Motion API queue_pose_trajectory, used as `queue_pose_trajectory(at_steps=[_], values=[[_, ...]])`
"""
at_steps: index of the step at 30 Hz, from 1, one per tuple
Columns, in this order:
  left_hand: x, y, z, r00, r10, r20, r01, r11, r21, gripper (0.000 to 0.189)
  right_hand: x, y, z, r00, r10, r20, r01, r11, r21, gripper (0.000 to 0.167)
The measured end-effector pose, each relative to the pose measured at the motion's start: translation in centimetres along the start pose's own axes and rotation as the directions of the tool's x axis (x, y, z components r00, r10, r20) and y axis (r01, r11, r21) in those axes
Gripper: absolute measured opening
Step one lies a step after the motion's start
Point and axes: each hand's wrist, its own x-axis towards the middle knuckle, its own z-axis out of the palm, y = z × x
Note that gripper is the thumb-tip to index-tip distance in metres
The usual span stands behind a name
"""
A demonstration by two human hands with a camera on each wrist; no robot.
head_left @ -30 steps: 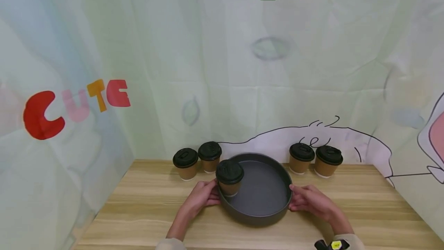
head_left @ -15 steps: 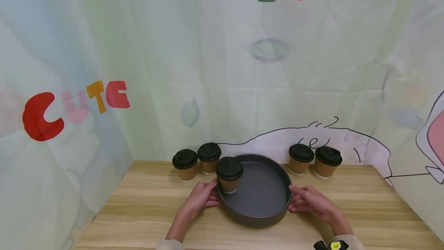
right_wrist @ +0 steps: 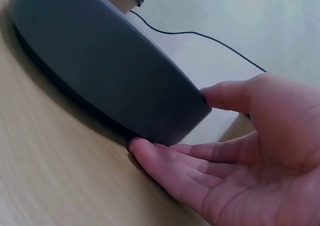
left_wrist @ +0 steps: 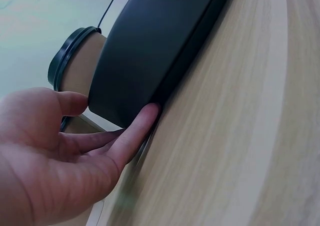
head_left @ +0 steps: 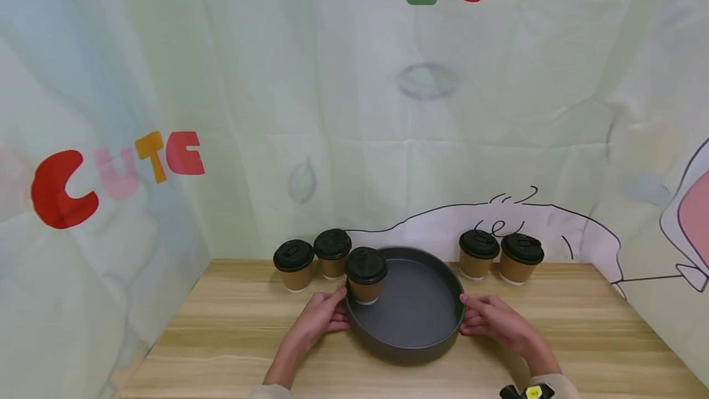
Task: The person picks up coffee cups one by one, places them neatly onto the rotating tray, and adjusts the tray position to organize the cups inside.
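A round dark grey cake pan (head_left: 415, 306) is held between both hands, close over the table. Inside it, against the left wall, stands a brown paper cup with a black lid (head_left: 366, 276), upright. My left hand (head_left: 318, 319) grips the pan's left side; in the left wrist view its thumb is at the rim and the fingertips (left_wrist: 147, 113) reach the bottom edge. On the opposite side my right hand (head_left: 495, 322) pinches the pan the same way, thumb at the rim and fingers (right_wrist: 150, 153) at the underside.
Two lidded paper cups, a left one (head_left: 293, 266) and one beside it (head_left: 333, 254), stand behind the left hand. Another pair, a nearer-middle cup (head_left: 479, 254) and a right cup (head_left: 520, 258), stands at the back right. A printed curtain (head_left: 365, 109) hangs behind the wooden table (head_left: 221, 337).
The cup in the pan has slid a little toward the back along the left wall. Both hands keep their hold on the pan; the head view shifted slightly.
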Motion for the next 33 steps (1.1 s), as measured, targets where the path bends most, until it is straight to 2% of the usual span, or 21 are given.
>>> queue_pose_trajectory(at_steps=[2,4,6,9,11,14,16,18,21,26,30,33], values=[[-0.1,0.0,0.0,1.0,0.0,0.001,0.0,1.0,-0.001,0.053,-0.3,-0.2,-0.2,0.999,-0.003,-0.039,0.002,0.999,-0.042,0.051],[-0.1,0.0,-0.1,1.0,0.002,0.004,-0.002,1.0,-0.004,0.053,-0.6,-0.5,-0.6,0.993,-0.01,-0.115,-0.002,0.995,-0.1,0.057],[-0.1,0.0,0.0,1.0,0.004,0.006,-0.004,1.0,-0.007,0.053,-1.1,-1.0,-1.2,0.978,-0.024,-0.208,-0.012,0.985,-0.171,0.062],[-0.1,0.1,0.0,1.0,0.005,0.003,-0.005,1.0,-0.009,0.054,-2.1,-1.9,-2.7,0.94,-0.055,-0.336,-0.046,0.957,-0.287,0.066],[0.0,0.1,0.0,1.0,0.005,0.001,-0.005,1.0,-0.006,0.055,-2.9,-2.5,-4.1,0.912,-0.089,-0.401,-0.085,0.915,-0.396,0.068],[0.1,0.1,0.0,1.0,0.0,-0.004,0.0,1.0,-0.01,0.056,-4.0,-3.3,-6.4,0.871,-0.148,-0.469,-0.154,0.824,-0.546,0.073],[0.1,0.1,0.0,1.0,-0.002,-0.004,0.002,1.0,-0.009,0.056,-4.5,-3.7,-7.8,0.836,-0.195,-0.512,-0.197,0.765,-0.613,0.079],[0.2,0.0,0.0,1.0,-0.002,-0.002,0.002,1.0,-0.012,0.056,-4.8,-4.1,-8.8,0.808,-0.235,-0.541,-0.211,0.742,-0.637,0.086],[0.1,-0.1,-0.1,1.0,0.002,0.006,-0.002,1.0,-0.012,0.057,-4.5,-4.4,-9.9,0.775,-0.296,-0.559,-0.182,0.742,-0.645,0.095],[-0.1,-0.1,-0.1,1.0,0.002,0.013,-0.002,1.0,-0.018,0.056,-3.3,-4.6,-10.6,0.755,-0.368,-0.543,-0.115,0.741,-0.662,0.104],[0.0,-0.2,-0.2,1.0,-0.004,0.014,0.004,1.0,-0.018,0.054,-2.1,-4.4,-10.9,0.756,-0.386,-0.528,-0.079,0.747,-0.66,0.108],[0.1,-0.2,-0.2,1.0,-0.004,0.018,0.005,1.0,-0.019,0.054,-1.4,-4.2,-11.1,0.773,-0.387,-0.503,-0.047,0.755,-0.654,0.11]])
